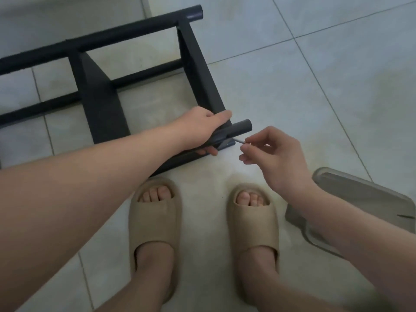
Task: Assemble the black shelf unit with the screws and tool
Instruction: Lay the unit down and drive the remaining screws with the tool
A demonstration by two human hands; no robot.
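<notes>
- shelf unit (pixel 195 70): black, matt, looks like painted metal; the round tubes are smooth, the flat panels dull with no gloss.
- tool (pixel 240 141): thin rod, bare grey metal, faint shine.
- floor tiles (pixel 315 75): pale, ceramic look, smooth, low sheen; darker grout lines.
- slippers (pixel 155 224): beige, matt, soft foam or rubber look, moulded in one piece.
- grey piece (pixel 369 199): translucent plastic, smooth, semi-glossy.

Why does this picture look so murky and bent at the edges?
Head view: dim, flat light with dark corners; lines between the floor tiles bow slightly, a wide-angle effect; everything is soft, so the tool pinched in the right hand is a blur.
</notes>
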